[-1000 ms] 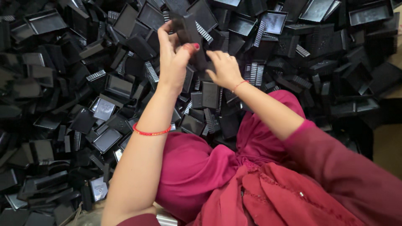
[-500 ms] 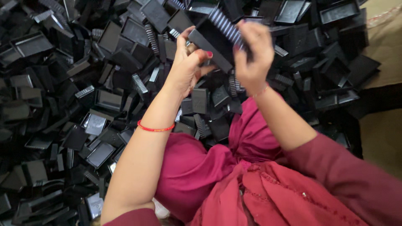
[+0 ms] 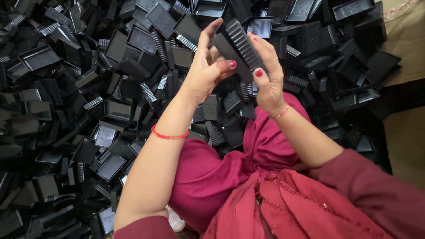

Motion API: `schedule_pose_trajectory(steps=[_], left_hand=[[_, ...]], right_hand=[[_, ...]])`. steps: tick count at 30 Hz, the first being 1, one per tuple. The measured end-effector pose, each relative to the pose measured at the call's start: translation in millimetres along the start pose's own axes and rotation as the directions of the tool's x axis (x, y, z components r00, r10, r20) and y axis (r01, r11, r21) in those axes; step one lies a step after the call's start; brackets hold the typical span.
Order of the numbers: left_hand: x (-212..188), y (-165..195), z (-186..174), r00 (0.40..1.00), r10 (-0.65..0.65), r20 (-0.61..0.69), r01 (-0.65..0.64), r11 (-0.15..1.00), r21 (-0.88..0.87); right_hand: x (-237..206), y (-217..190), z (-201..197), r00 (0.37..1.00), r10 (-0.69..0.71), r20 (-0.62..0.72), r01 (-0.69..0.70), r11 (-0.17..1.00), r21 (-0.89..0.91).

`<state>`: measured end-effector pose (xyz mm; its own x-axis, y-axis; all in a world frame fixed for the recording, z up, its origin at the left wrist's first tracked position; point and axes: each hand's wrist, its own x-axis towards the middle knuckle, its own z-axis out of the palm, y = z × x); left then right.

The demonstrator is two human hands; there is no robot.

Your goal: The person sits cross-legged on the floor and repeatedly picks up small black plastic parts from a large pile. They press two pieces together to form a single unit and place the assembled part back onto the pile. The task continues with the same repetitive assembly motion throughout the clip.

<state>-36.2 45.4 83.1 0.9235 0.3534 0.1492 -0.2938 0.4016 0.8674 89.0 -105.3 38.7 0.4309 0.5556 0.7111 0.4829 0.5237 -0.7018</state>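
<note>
Both hands are raised above a big heap of black plastic parts [image 3: 110, 97]. Between them I hold one black rectangular plastic part [image 3: 237, 44] with a ribbed edge, tilted on its side. My left hand [image 3: 206, 71] grips its left side, thumb pressed toward the part. My right hand [image 3: 268, 75] wraps its right side, fingers over the ribbed edge. A red thread bracelet [image 3: 170, 135] sits on my left forearm, and a thin one circles my right wrist.
The black tray-like parts cover the floor from the left edge to the upper right [image 3: 345, 57]. Brown cardboard or matting [image 3: 405, 132] lies at the right. My magenta clothing [image 3: 248, 190] fills the lower middle.
My hands lifted from the heap and came together; the black part they picked up is now held closer to me between both hands, turned more on edge.
</note>
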Motion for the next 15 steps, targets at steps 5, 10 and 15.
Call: schedule_pose_trajectory(steps=[5, 10, 15], left_hand=[[3.4, -7.8, 5.6, 1.000, -0.002, -0.001, 0.002, 0.994, 0.113], [9.3, -11.3, 5.9, 0.997, 0.069, -0.037, -0.064, 0.989, 0.131], [16.0, -6.5, 10.4, 0.918, 0.394, 0.038, -0.329, 0.707, 0.626]], right_hand=[[3.5, -8.9, -14.0, 0.997, -0.028, 0.075, 0.032, 0.998, -0.052], [8.8, -24.3, -15.4, 0.983, -0.064, 0.171, 0.089, 0.986, -0.141], [-5.2, -13.0, -26.1, 0.960, 0.237, 0.147, -0.261, 0.950, 0.173]])
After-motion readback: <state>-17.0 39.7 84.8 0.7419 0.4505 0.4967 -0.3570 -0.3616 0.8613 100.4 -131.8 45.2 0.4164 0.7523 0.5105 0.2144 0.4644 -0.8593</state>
